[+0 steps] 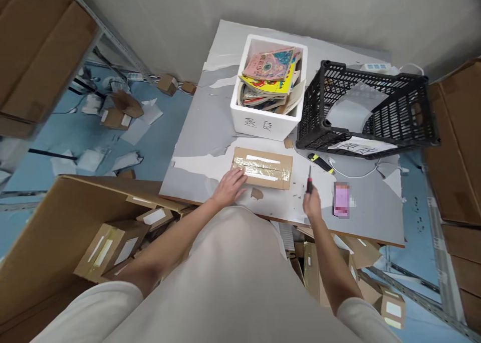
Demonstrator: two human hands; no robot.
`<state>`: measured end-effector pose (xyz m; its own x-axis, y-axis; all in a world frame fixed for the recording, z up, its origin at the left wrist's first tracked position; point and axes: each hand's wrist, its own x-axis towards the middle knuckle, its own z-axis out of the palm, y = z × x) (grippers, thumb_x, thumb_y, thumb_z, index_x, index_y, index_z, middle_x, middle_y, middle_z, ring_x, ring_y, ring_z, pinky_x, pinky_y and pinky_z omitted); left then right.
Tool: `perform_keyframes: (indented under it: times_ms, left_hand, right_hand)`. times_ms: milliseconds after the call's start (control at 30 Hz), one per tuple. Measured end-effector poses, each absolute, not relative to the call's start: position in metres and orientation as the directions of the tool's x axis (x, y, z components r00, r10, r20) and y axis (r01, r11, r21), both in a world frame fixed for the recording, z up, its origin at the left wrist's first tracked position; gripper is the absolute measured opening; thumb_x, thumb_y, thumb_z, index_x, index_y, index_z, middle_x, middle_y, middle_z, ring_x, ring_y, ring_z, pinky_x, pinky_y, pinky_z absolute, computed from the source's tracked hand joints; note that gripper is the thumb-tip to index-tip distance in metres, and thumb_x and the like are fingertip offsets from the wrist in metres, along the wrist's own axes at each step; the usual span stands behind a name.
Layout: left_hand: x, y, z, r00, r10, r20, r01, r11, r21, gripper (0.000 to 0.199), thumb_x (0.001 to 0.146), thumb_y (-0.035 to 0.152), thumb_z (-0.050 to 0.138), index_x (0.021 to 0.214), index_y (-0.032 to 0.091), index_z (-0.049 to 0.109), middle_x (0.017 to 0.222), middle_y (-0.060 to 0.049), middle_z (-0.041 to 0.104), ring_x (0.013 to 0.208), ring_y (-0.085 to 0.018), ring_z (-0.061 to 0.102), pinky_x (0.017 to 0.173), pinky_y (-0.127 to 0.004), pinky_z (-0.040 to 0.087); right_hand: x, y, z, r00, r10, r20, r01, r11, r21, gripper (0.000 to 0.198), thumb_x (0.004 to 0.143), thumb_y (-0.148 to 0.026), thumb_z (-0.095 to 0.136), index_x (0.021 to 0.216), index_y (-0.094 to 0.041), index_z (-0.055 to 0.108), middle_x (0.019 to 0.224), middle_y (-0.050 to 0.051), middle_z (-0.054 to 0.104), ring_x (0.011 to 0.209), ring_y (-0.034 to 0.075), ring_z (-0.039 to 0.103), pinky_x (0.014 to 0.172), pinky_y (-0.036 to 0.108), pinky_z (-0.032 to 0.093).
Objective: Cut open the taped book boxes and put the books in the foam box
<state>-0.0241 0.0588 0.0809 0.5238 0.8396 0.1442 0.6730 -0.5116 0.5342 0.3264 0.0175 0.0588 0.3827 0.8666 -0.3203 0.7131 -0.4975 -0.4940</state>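
Observation:
A small cardboard box (pixel 263 185) lies on the table in front of me, with shiny clear tape and white strips of torn paper across its top. My left hand (pixel 229 185) rests on its left end, fingers stretched out and holding nothing. To the right of the box, my right hand (pixel 311 202) is closed round a screwdriver (pixel 309 182) with a red and black handle, its thin shaft pointing away from me. A black and yellow box cutter (pixel 320 163) lies beyond that hand. Beside it on the right is a phone (pixel 341 200) with a pink, blurred screen.
A white foam box (pixel 265 125) filled with magazines stands behind the cardboard box. Right of it is a black plastic crate (pixel 394 142) holding a white sheet. The table (pixel 199 127) has a torn covering. A large open carton (pixel 41 237) with parcels stands at left.

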Motion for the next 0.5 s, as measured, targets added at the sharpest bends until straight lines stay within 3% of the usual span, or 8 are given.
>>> perform_keyframes:
  times_ms: [67, 133, 200, 267, 367, 500]
  left_hand:
    - [-0.021, 0.061, 0.075, 0.526, 0.836, 0.159, 0.665, -0.520, 0.536, 0.037, 0.091, 0.032, 0.046, 0.125, 0.020, 0.055, 0.135, -0.014, 0.053, 0.134, -0.027, 0.040, 0.109, -0.049, 0.032]
    - [-0.020, 0.063, 0.069, 0.503, 0.845, 0.183, 0.663, -0.513, 0.545, 0.035, 0.092, 0.029, 0.044, 0.124, 0.020, 0.056, 0.132, -0.014, 0.056, 0.132, -0.026, 0.043, 0.108, -0.049, 0.035]
    - [-0.019, 0.063, 0.065, 0.478, 0.854, 0.205, 0.655, -0.502, 0.565, 0.033, 0.093, 0.028, 0.044, 0.121, 0.020, 0.058, 0.129, -0.014, 0.059, 0.130, -0.026, 0.046, 0.106, -0.048, 0.037]
    - [-0.018, 0.063, 0.062, 0.456, 0.863, 0.218, 0.637, -0.488, 0.596, 0.031, 0.092, 0.028, 0.045, 0.119, 0.020, 0.059, 0.127, -0.013, 0.060, 0.129, -0.026, 0.047, 0.104, -0.048, 0.038]
    - [-0.018, 0.063, 0.060, 0.443, 0.868, 0.226, 0.623, -0.479, 0.618, 0.029, 0.093, 0.027, 0.045, 0.117, 0.021, 0.060, 0.126, -0.013, 0.060, 0.128, -0.025, 0.048, 0.104, -0.048, 0.039]
    - [-0.018, 0.064, 0.057, 0.440, 0.868, 0.230, 0.634, -0.482, 0.605, 0.027, 0.093, 0.027, 0.045, 0.114, 0.021, 0.061, 0.123, -0.011, 0.062, 0.126, -0.024, 0.050, 0.103, -0.047, 0.041]
  right_hand:
    - [0.319, 0.034, 0.092, 0.300, 0.937, -0.179, 0.714, -0.345, -0.609, 0.058, 0.087, -0.025, 0.030, 0.145, -0.018, 0.028, 0.110, 0.013, 0.062, 0.097, 0.026, 0.061, 0.085, 0.041, 0.047]
    - [0.298, 0.056, 0.125, -0.017, 0.992, -0.125, 0.775, -0.066, -0.629, 0.059, 0.089, -0.027, 0.035, 0.147, -0.020, 0.025, 0.124, 0.013, 0.058, 0.106, 0.025, 0.058, 0.090, 0.038, 0.045]
    - [0.268, 0.080, 0.151, -0.355, 0.922, -0.155, 0.768, 0.193, -0.611, 0.055, 0.091, -0.028, 0.040, 0.145, -0.024, 0.031, 0.135, 0.010, 0.052, 0.116, 0.026, 0.053, 0.093, 0.036, 0.043]
    - [0.238, 0.103, 0.163, -0.537, 0.806, -0.248, 0.760, 0.334, -0.558, 0.054, 0.090, -0.022, 0.041, 0.144, -0.029, 0.036, 0.130, 0.007, 0.057, 0.109, 0.026, 0.057, 0.086, 0.033, 0.044]
    - [0.210, 0.126, 0.161, -0.648, 0.670, -0.361, 0.754, 0.501, -0.425, 0.062, 0.088, -0.013, 0.041, 0.145, -0.037, 0.033, 0.123, 0.005, 0.060, 0.097, 0.023, 0.062, 0.078, 0.029, 0.044]
    - [0.201, 0.137, 0.153, -0.688, 0.613, -0.389, 0.723, 0.626, -0.292, 0.070, 0.087, -0.009, 0.039, 0.147, -0.041, 0.025, 0.120, 0.005, 0.060, 0.089, 0.022, 0.064, 0.071, 0.028, 0.042]
